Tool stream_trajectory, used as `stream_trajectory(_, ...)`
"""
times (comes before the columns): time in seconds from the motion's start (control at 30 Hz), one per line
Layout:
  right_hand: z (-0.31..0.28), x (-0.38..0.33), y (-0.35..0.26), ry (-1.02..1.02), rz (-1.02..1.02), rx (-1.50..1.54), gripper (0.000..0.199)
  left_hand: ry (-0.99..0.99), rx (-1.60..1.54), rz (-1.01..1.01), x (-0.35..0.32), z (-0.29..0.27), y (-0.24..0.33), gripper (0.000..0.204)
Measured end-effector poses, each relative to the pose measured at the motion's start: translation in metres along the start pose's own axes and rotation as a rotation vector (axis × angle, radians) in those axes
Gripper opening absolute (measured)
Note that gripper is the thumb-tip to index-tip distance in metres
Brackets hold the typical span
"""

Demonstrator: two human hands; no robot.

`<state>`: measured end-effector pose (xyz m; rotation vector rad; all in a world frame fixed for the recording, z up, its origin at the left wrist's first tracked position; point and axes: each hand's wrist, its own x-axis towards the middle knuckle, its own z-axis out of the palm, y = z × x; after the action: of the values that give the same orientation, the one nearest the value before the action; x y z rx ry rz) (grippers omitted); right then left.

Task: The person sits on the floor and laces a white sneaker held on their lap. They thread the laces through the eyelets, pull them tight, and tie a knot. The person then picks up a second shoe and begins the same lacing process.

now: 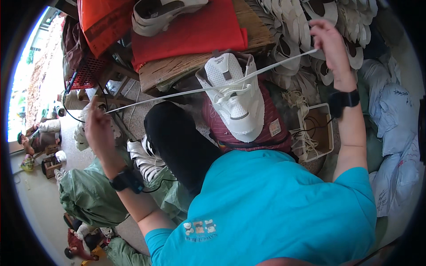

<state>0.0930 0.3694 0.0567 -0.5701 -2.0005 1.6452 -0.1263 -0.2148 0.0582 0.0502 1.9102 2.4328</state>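
Note:
A white shoelace (288, 60) is stretched nearly straight between my raised hands and crosses over a white mesh shoe upper (242, 107). The upper lies across my lap on maroon striped cloth (214, 119), its toe toward my body. At the left, my left hand (98, 128) is closed on one end of the lace. My right hand (329, 44), higher and farther right, pinches the other end with its fingertips. Both arms are spread wide, each hand well apart from the upper.
A wooden table (255, 26) ahead carries red cloth (195, 40) and a white shoe (155, 20). Many white uppers (284, 48) are heaped at the far right. A white bin (330, 133) with laces stands right of my lap; green sacks (88, 195) lie left. Other people sit farther left.

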Motion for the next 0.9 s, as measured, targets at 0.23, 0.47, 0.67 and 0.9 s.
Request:
stream_trajectory(0.23,0.100,-0.065,-0.040,-0.309,-0.653,-0.684,0.022,-0.217,1.021,0.628,-0.086,0.117,-0.053,0.037)
stream_trajectory(0.47,0.137,-0.073,-0.035,-0.528,-0.608,-0.712,0.008,-0.783,0.962,0.963,-0.112,0.169,-0.080,0.024)
stream_trajectory(0.67,0.140,-0.073,-0.031,-0.629,-0.547,-0.653,0.009,-0.676,0.814,0.846,-0.111,0.179,-0.095,0.019)
stream_trajectory(0.9,0.149,-0.075,-0.032,-0.714,-0.074,-0.250,0.009,-0.426,0.603,0.168,-0.122,0.175,-0.126,0.019)
